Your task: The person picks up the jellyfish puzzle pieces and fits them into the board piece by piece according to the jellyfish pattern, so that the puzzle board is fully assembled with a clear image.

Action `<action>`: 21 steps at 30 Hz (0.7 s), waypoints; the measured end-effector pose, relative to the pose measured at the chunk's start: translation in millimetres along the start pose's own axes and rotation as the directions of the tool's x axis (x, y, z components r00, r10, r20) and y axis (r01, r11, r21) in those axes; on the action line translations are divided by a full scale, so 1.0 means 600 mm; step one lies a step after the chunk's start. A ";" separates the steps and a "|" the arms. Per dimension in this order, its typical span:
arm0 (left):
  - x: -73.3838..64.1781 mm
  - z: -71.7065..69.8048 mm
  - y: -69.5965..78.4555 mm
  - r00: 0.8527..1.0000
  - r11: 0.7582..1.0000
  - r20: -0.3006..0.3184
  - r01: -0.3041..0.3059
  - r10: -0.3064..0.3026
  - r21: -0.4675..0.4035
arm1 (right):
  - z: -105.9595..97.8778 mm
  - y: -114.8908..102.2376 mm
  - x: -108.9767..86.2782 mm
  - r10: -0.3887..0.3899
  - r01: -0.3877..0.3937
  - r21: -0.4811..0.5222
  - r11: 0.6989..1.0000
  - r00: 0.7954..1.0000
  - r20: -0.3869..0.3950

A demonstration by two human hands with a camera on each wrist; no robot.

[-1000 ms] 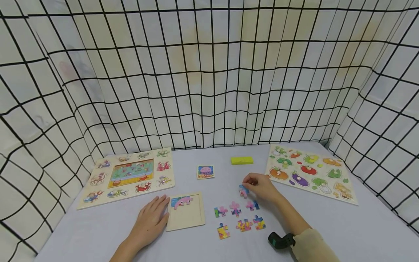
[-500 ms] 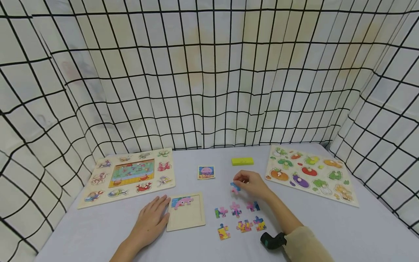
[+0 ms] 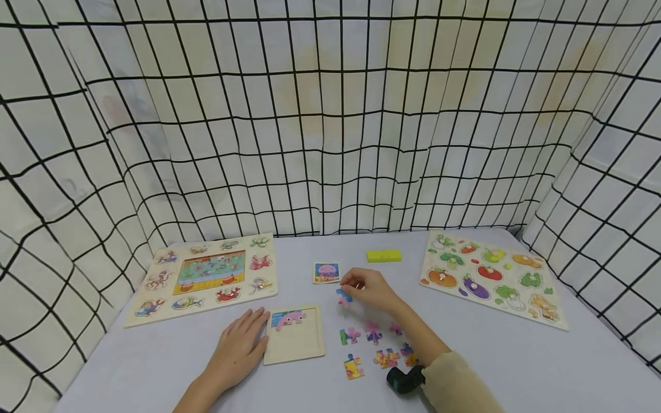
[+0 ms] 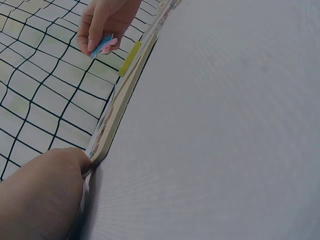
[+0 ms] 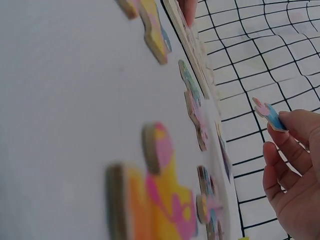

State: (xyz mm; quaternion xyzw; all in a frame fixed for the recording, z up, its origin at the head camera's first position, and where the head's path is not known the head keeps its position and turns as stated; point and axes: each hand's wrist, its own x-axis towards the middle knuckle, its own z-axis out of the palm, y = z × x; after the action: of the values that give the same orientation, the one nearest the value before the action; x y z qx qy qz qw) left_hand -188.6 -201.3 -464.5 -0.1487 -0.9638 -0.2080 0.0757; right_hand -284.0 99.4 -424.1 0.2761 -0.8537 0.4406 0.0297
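1. Between the fingers and thumb of the right hand (image 3: 369,288), a blue-and-pink puzzle piece (image 3: 343,297) is pinched; it is held above the white table (image 3: 304,393), near the jellyfish card (image 3: 326,273).
2. The fingers of the left hand (image 3: 238,347) are laid out loosely straight, and the left edge of the wooden tray (image 3: 299,347) is touched by them.
3. The tray's upper left corner is filled by a pink-and-blue picture section (image 3: 289,319).
4. Six loose pieces (image 3: 386,359) are spread in two rows, partly covered by the right arm.
5. A yellow block (image 3: 384,256) is placed behind.
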 end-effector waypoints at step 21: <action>0.001 -0.002 0.002 1.000 1.000 -0.006 -0.003 0.004 0.004 | 0.099 -0.037 0.036 -0.067 0.067 0.009 0.998 0.993 0.100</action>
State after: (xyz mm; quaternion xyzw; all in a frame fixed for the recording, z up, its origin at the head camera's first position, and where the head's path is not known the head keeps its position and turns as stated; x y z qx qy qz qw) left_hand -188.5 -200.7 -462.7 -0.1496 -0.9637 -0.2065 0.0791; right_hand -279.7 33.9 -437.5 0.3265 -0.8431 0.4273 0.0008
